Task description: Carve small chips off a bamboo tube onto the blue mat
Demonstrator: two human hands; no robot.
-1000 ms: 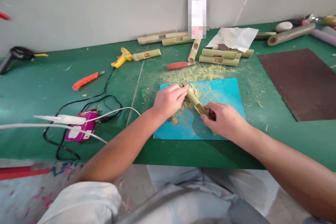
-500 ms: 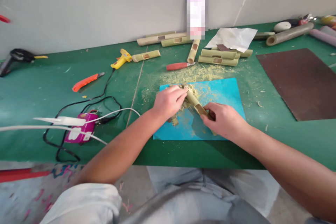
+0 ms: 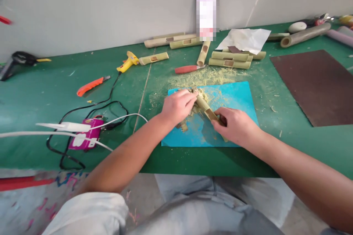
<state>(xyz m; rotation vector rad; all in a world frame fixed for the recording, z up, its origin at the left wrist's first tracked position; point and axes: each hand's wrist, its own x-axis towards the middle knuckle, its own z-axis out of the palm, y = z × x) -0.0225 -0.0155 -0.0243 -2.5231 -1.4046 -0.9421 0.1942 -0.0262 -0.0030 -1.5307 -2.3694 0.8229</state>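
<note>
A bamboo tube (image 3: pixel 203 104) with a rectangular slot cut in its side lies slantwise over a blue sheet (image 3: pixel 234 95). My right hand (image 3: pixel 238 126) is closed around its near end, thumb and fingers on either side. At the far end my left hand (image 3: pixel 178 106) is closed, fingertips against the tube. Small brownish scraps (image 3: pixel 183 126) show beside and under the left hand; I cannot make out whether one is in its fingers. Pale shavings (image 3: pixel 212 77) are scattered over the sheet's far part and the green table (image 3: pixel 154 159) beyond.
Several slotted bamboo pieces (image 3: pixel 230 62) lie behind the sheet, near a red-handled tool (image 3: pixel 187 69). Leftward are a yellow glue gun (image 3: pixel 127 64), an orange cutter (image 3: pixel 89 87) and a magenta power strip (image 3: pixel 95 128) with cables. A dark brown sheet (image 3: pixel 314 88) lies rightward.
</note>
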